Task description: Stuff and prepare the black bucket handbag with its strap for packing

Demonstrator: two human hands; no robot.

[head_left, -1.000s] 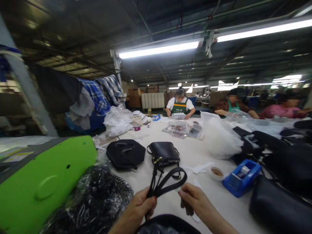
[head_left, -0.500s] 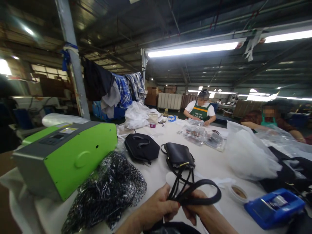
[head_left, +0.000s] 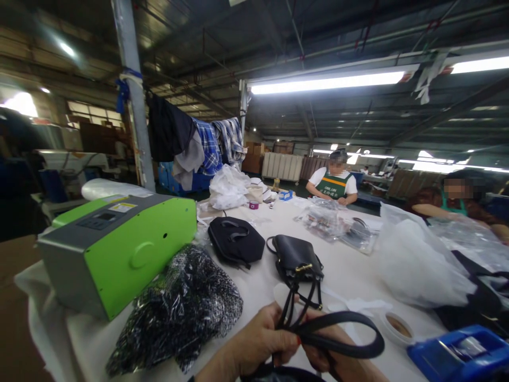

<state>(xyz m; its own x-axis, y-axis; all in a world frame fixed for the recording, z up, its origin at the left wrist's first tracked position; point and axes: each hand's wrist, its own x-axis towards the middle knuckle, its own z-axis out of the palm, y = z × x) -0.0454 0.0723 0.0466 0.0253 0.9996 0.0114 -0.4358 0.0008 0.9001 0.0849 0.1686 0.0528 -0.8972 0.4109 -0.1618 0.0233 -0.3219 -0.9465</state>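
Note:
Black straps (head_left: 342, 333) are gathered between my two hands at the bottom centre, with a wide loop sticking out to the right. My left hand (head_left: 266, 337) is closed on the straps, its thumb lying across them. Partly covered by the loop, my right hand (head_left: 324, 339) is closed round the straps too. Thin cords run up from my hands to a small black bag (head_left: 296, 254) with gold-coloured fittings, which lies on the white table (head_left: 254, 292). Below my hands, a black item (head_left: 282, 374) is cut off by the frame edge.
At left stand a green and grey machine (head_left: 135, 254) and crumpled patterned plastic (head_left: 186, 313). A black backpack-like bag (head_left: 235, 241) lies beyond. To the right are a tape roll (head_left: 384, 323), a blue dispenser (head_left: 457, 353) and white plastic (head_left: 421, 265). Two people work across the table.
The strap loop reaches further right and looks wider. The whole scene has shifted slightly right in the view. Both hands still hold the straps.

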